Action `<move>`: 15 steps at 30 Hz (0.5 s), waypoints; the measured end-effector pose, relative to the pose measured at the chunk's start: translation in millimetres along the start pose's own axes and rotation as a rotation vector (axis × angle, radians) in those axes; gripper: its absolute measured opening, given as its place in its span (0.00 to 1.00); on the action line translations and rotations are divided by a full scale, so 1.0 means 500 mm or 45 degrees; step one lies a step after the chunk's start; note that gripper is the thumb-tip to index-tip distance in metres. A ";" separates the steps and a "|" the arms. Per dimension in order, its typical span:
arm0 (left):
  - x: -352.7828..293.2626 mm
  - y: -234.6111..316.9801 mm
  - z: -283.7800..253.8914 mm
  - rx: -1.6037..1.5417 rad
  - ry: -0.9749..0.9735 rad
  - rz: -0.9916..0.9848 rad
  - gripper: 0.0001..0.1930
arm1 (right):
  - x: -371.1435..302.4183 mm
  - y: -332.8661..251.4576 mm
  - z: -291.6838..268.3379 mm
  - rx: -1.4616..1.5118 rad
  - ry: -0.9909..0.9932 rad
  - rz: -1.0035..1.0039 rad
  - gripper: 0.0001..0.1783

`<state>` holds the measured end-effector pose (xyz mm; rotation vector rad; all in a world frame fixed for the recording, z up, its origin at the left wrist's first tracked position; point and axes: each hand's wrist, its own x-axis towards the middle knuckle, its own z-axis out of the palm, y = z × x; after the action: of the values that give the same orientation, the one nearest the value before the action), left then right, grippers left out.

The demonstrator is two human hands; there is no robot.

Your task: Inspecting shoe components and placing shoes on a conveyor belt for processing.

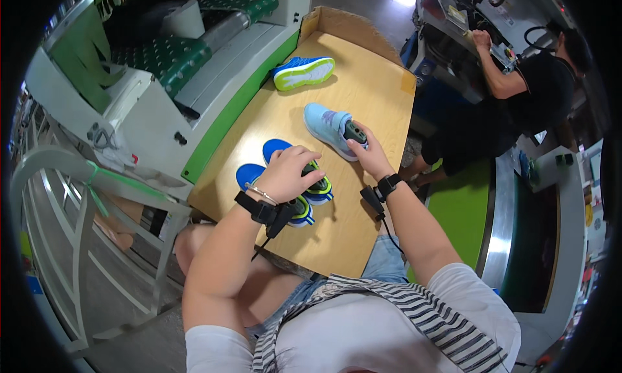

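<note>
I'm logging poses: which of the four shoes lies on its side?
The blue shoe with the lime and white sole, farthest away: its underside shows, while the pale blue strapped shoe and two bright blue shoes stand upright.

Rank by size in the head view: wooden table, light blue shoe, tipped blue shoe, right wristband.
Wooden table
Light blue shoe, tipped blue shoe: order unsure, the first being nearer
Right wristband

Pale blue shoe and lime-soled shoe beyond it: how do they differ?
The pale shoe is light blue; the far shoe is vivid blue and lime. The pale shoe's opening faces up; the far shoe lies on its side. The right hand holds the pale shoe; no hand touches the far shoe. Both uppers are blue.
</note>
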<state>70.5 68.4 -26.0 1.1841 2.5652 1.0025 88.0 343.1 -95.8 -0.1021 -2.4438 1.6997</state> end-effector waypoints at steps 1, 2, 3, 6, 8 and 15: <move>0.004 -0.004 0.001 0.003 0.006 0.014 0.21 | 0.004 -0.001 -0.004 0.001 0.001 -0.011 0.33; 0.006 -0.004 0.001 0.033 0.018 0.013 0.24 | 0.007 -0.001 -0.003 0.016 0.012 -0.018 0.33; 0.005 -0.001 -0.001 0.053 0.016 -0.004 0.28 | 0.008 0.000 -0.002 0.030 0.021 -0.025 0.33; 0.016 -0.018 -0.008 -0.497 -0.042 -0.246 0.33 | 0.009 0.007 -0.001 0.049 0.032 0.010 0.33; 0.017 -0.056 -0.017 -0.749 0.089 -0.340 0.30 | 0.006 -0.002 0.004 0.164 0.027 0.112 0.32; 0.004 -0.113 -0.087 -0.831 0.241 -0.457 0.22 | -0.034 -0.063 0.075 0.057 -0.225 -0.049 0.35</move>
<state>17.0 21.4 -27.7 0.4598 2.1596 1.7167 99.6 294.9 -80.8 0.1045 -2.5101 1.8171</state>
